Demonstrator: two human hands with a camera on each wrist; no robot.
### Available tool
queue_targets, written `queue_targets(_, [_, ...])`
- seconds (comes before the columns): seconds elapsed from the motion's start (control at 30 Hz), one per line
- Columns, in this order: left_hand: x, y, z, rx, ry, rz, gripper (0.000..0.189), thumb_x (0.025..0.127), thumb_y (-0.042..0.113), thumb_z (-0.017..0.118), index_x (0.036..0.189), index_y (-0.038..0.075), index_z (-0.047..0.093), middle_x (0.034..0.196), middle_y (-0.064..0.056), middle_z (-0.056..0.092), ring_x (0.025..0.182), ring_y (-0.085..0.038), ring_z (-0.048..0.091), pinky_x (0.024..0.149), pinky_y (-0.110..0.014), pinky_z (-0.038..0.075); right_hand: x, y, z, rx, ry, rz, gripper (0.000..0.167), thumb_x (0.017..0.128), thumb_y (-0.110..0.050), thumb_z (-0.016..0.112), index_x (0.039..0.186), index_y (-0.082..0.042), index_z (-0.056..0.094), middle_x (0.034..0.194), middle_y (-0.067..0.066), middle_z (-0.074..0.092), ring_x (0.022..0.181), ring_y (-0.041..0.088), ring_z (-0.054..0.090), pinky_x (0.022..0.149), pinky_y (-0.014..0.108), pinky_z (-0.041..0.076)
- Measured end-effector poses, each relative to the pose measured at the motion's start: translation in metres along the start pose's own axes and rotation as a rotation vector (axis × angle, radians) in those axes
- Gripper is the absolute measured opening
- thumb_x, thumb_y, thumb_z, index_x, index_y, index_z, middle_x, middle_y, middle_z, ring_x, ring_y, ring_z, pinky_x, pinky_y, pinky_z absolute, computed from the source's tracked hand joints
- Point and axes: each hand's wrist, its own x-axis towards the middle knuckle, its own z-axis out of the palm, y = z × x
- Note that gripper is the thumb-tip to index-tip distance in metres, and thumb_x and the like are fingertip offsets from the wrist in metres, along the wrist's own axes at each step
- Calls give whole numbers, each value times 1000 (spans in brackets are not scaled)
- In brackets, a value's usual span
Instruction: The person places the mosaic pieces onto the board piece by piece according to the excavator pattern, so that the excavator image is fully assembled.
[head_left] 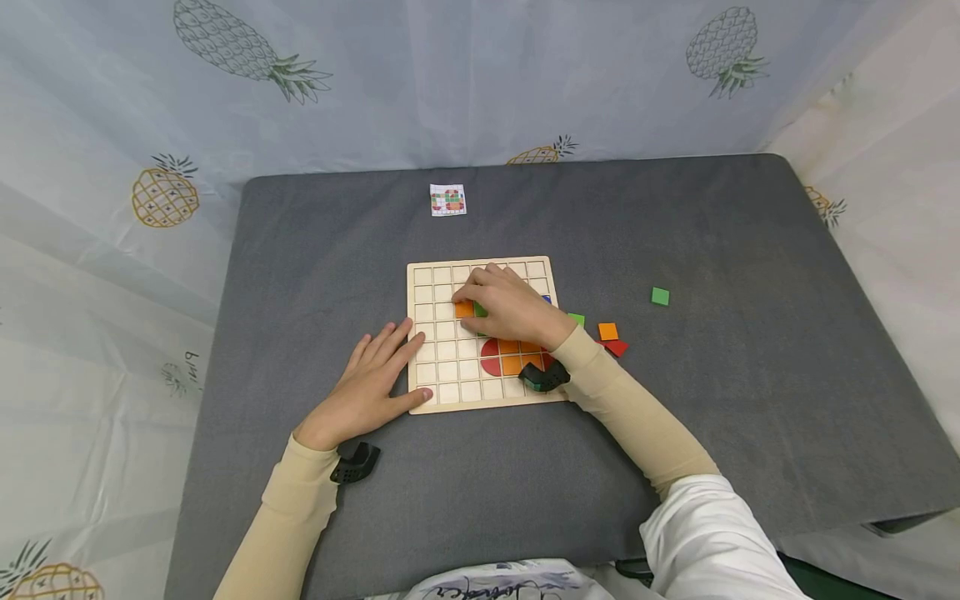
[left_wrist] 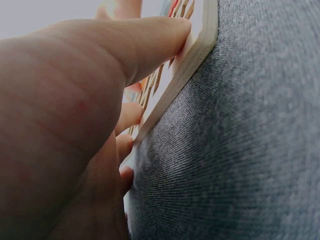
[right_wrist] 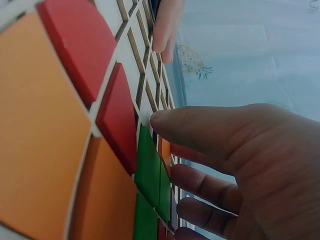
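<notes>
A square wooden grid board [head_left: 447, 372] lies on the grey table. My left hand [head_left: 371, 379] rests at its left edge with fingers spread, the thumb on the rim in the left wrist view. Over the board's middle, my right hand [head_left: 513, 307] reaches in from the right, its index fingertip at an orange tile [head_left: 464, 310]. Beneath that hand are green tiles [right_wrist: 148, 162], partly hidden. Nearer me, rounded red pieces [head_left: 491, 358] flank orange tiles [head_left: 511, 366]. In the right wrist view, the thumb [right_wrist: 185, 125] is apart from the loosely bent fingers.
Right of the board lie a loose green tile [head_left: 660, 297], an orange tile [head_left: 607, 332] and a red piece [head_left: 617, 347]. Another green tile [head_left: 576, 318] shows beside the right forearm. A small printed card [head_left: 448, 201] with a coloured grid lies beyond the board.
</notes>
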Motion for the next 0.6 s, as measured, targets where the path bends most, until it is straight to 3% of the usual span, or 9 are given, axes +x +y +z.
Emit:
queue_targets(0.27, [-1, 0, -1, -1, 1, -1, 84, 95, 42, 70, 162, 15, 27, 173, -8, 10, 160, -34, 6, 126, -59, -1, -1, -1, -5, 19, 11, -13, 37, 95, -32, 71, 128, -16, 69, 125, 3, 66, 110, 24, 54, 96, 40, 45])
queue_targets(0.6, [-1, 1, -1, 2, 3, 5, 83, 95, 43, 69, 162, 15, 27, 173, -7, 10, 160, -34, 7, 126, -58, -1, -29, 9, -28, 265, 114, -35, 29, 99, -27, 65, 123, -11, 71, 122, 5, 66, 102, 23, 51, 90, 39, 42])
